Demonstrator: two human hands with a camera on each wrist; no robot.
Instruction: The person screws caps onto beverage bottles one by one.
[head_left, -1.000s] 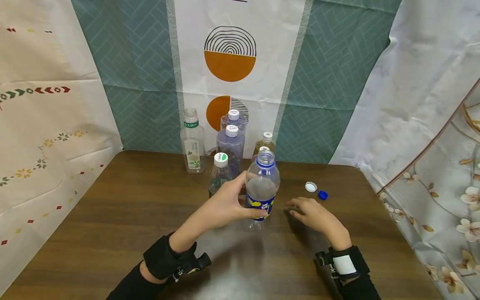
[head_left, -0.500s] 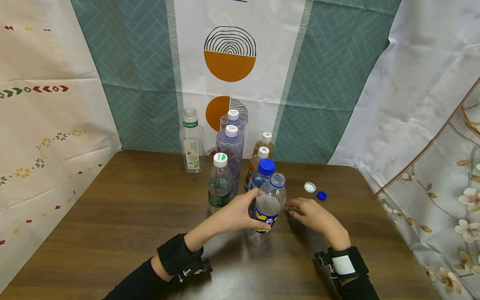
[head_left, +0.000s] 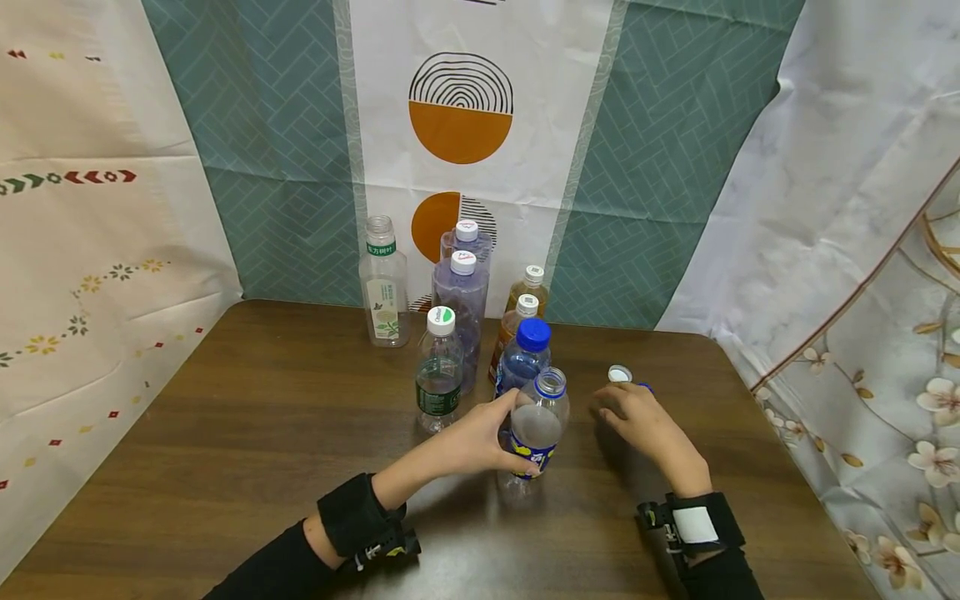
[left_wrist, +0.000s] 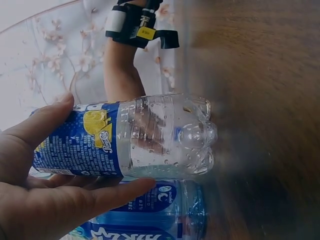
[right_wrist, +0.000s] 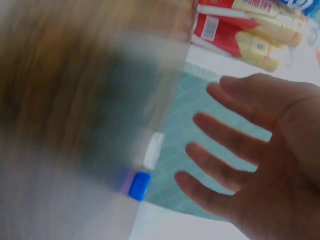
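My left hand [head_left: 468, 437] grips a clear, capless plastic bottle [head_left: 542, 414] round its blue-and-yellow label, thumb on the near side. In the left wrist view the bottle [left_wrist: 160, 137] has droplets inside; whether its base touches the table I cannot tell. Just behind it stands a blue-capped bottle [head_left: 521, 367]. To the right, my right hand [head_left: 645, 421] is over the table, holding nothing, its fingers spread in the right wrist view. Near that hand lie a white cap [head_left: 620, 373], inner side up, and a blue cap [right_wrist: 140, 186], mostly hidden by the hand in the head view.
Left of the held bottle stands a white-capped bottle with a green label [head_left: 439, 383]. Behind are purple-tinted bottles [head_left: 461, 300], amber bottles [head_left: 507, 333] and a capless clear bottle [head_left: 385, 292]. Curtains [head_left: 285, 167] hang along the table's back edge.
My left hand has brought the capless bottle down and towards me, uncovering the blue-capped bottle behind. My right hand has shifted slightly right, covering most of the blue cap.
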